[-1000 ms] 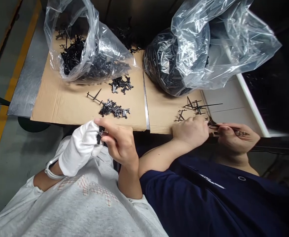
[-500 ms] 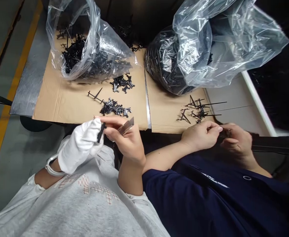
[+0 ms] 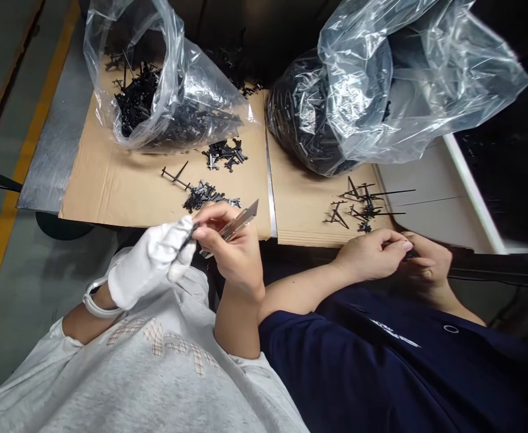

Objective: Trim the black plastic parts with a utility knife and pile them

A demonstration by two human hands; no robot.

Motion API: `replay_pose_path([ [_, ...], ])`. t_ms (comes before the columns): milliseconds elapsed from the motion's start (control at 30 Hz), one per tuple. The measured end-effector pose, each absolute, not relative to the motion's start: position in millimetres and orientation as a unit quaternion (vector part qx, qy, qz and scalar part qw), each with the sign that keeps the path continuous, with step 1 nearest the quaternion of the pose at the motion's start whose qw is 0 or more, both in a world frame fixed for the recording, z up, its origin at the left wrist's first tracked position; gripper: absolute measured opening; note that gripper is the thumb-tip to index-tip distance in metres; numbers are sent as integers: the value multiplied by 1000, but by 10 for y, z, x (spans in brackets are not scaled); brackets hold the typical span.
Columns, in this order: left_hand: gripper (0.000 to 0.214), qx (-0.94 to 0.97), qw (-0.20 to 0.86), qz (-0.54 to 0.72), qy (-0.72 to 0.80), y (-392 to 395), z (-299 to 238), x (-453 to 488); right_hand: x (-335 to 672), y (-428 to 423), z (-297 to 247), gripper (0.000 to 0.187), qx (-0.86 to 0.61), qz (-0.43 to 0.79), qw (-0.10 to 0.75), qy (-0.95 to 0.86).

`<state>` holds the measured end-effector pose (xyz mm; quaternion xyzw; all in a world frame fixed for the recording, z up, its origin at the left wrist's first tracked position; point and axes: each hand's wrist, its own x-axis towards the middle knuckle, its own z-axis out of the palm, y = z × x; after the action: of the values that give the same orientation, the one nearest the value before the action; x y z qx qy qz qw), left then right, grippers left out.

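Beyond unreadable plaid shirt lettering (image 3: 156, 338), the left hand (image 3: 156, 255) pinches a black part (image 3: 189, 237), the right hand (image 3: 236, 255) grips a blade (image 3: 242, 222).

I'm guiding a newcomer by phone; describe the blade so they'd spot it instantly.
Start at the brown cardboard under the clear bag on the left. At its near edge, beside the white-gloved left hand, is the same person's bare right hand. The blade juts up and rightward from it: a flat, greyish strip with a slanted tip, unlike the small black parts piled nearby.

Prints (image 3: 156, 344) on the grey shirt (image 3: 124, 385) and navy shirt (image 3: 336, 361) seem too unclear to read.
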<state>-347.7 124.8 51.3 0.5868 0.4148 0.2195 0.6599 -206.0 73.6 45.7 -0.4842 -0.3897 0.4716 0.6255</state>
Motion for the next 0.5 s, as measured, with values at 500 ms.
replay_pose_path([
  [500, 33, 609, 571, 291, 468, 1618, 244, -3516, -1408, 1501, -31, 17, -858, 104, 294, -408],
])
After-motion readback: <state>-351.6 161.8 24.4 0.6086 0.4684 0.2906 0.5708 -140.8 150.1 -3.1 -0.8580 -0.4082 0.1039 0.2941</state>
